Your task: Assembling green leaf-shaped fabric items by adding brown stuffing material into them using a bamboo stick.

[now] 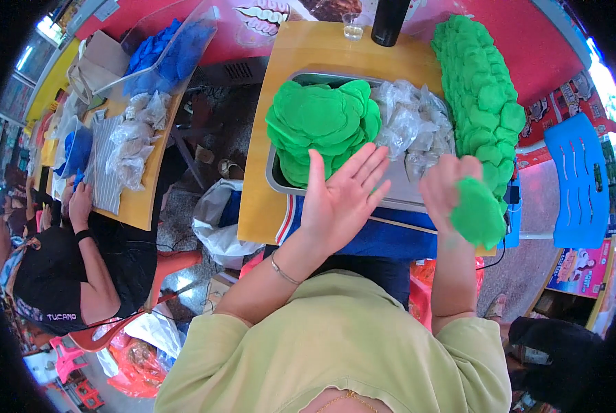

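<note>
My left hand point(346, 189) is open, palm up, fingers stretched out with nothing in it. It hovers over the front edge of a metal tray point(278, 177). Fingers curled and smeared by motion, my right hand point(447, 180) is at the tray's right front corner. A thin green round sheet point(479, 215) hangs from it; the exact grip is blurred. In the tray's left part lies a heap of similar green round sheets point(322, 124). Beside it are several small clear plastic bags point(415, 124), their contents unclear. Overlapping green rounds form a long pile point(479, 96) along the right.
A wooden table point(256, 206) bears the tray, a black bottle point(390, 24) and a small clear cup point(353, 29). On my left, another person point(67, 275) works at a second table with blue pieces point(167, 58) and plastic bags. A blue chair point(582, 182) stands right.
</note>
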A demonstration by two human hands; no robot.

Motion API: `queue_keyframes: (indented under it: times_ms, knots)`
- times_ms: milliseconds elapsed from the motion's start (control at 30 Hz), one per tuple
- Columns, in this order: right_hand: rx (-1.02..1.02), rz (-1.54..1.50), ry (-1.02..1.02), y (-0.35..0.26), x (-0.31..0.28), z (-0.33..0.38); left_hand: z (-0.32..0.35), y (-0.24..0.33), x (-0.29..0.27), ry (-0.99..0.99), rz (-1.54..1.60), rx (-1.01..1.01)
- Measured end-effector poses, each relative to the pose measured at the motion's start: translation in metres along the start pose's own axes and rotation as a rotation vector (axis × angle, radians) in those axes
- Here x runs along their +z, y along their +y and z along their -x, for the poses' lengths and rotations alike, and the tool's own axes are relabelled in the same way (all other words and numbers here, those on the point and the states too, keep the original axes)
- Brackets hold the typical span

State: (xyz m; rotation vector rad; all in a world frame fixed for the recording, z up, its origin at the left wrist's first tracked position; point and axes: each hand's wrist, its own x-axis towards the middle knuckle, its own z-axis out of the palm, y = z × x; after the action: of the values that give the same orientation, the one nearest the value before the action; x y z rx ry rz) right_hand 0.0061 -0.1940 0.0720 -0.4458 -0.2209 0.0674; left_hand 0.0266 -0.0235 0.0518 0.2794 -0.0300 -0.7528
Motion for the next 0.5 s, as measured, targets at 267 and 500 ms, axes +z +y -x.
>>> queue_keyframes:
  times_ms: [267, 500]
  knots:
    - [-0.293, 0.515, 0.153, 0.013, 0.007, 0.001, -0.007, 0.001, 0.001, -0.029, 0.022, -0.037]
    - [-0.440, 1.650, 0.032, 0.008, -0.004, -0.008, 0.000, 0.003, 0.008, -0.163, 0.015, -0.149]
